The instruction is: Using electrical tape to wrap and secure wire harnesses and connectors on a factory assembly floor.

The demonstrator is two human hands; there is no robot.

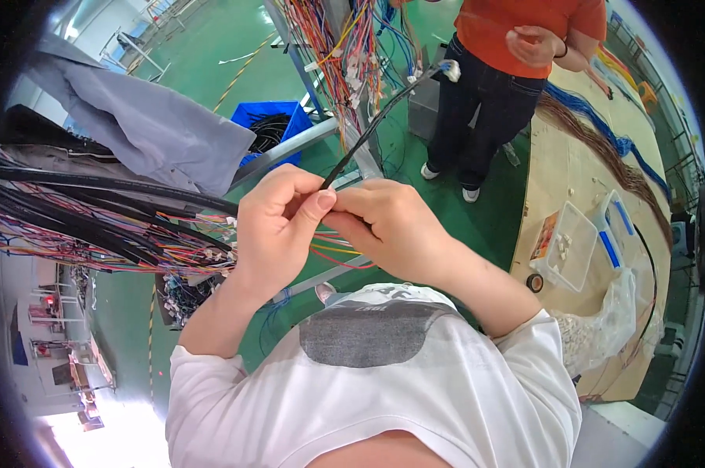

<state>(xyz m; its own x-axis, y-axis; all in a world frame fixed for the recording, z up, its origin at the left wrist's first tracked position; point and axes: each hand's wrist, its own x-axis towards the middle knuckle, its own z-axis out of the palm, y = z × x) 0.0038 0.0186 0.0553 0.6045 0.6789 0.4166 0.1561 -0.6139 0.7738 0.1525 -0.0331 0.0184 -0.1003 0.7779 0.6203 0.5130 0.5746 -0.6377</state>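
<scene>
The work went on in a workshop with a green floor [212, 47], harness racks standing about it. At the far left, bundles of black cables and coloured wires [95, 218] ran across a rack, with a grey cloth [149, 125] draped above them and a blue crate [270, 125] of dark cable on the floor beyond.

The left hand [278, 226] was closed narrowly, its thumb and fingers pinching the lower end of a thin black cable [376, 121]. The right hand [387, 226] was curled shut against it, fingertips meeting the left thumb on the same end, so both hands gripped the cable close to the chest. The cable rose up and to the right, ending in a small white connector [449, 70].

To work that end well, it seemed wise to keep the pinch tight near the tip and the cable taut, so it would not twist.

Farther right stood a person in an orange shirt [524, 23], and then a wooden table [563, 171] bearing a clear plastic box [571, 246] of small white parts.
</scene>
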